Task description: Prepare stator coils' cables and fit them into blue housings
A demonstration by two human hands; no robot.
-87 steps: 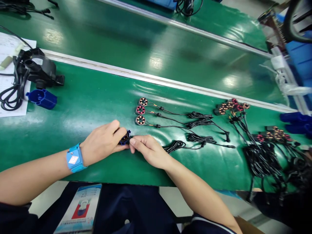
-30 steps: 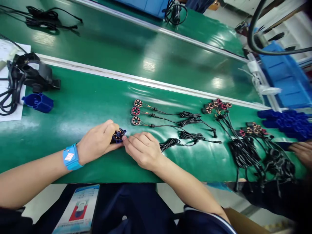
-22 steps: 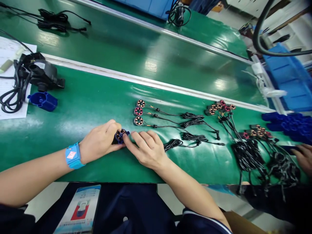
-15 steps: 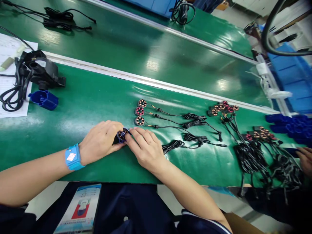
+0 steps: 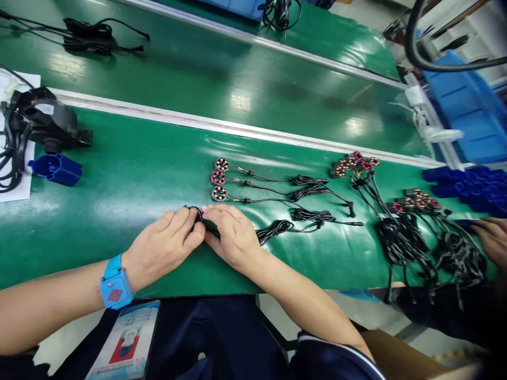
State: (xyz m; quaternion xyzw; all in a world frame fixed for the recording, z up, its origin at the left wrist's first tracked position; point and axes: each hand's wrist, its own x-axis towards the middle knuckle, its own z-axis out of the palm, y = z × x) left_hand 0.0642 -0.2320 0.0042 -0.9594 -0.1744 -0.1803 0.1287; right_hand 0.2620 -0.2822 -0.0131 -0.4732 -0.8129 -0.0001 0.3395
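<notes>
A small blue plastic housing [image 5: 201, 212] is held low over the bench, mostly hidden by fingers; only its rim and a bit of the inside show. My left hand [image 5: 162, 244], with a blue wrist strap, is closed around its left side. Fingertips of my right hand [image 5: 233, 232] pinch its right edge. From under the right hand a bundled black cable [image 5: 275, 230] runs out over the green mat. Just beyond the hands, three copper-wound stator rings [image 5: 219, 193] lie in a column, their black leads stretching to the right.
At the left stand a black pump [image 5: 55, 121] and an open blue cup [image 5: 59, 169]. Heaps of stators with cables [image 5: 400, 243] lie at the right, beside piled blue housings [image 5: 471, 187]. Another person's hand [image 5: 491, 237] shows at the right edge. A metal rail [image 5: 190, 122] crosses behind.
My left fingers have come over the housing's top, covering the copper windings visible before. My right fingers have drawn in to its right edge. The whole view has shifted slightly.
</notes>
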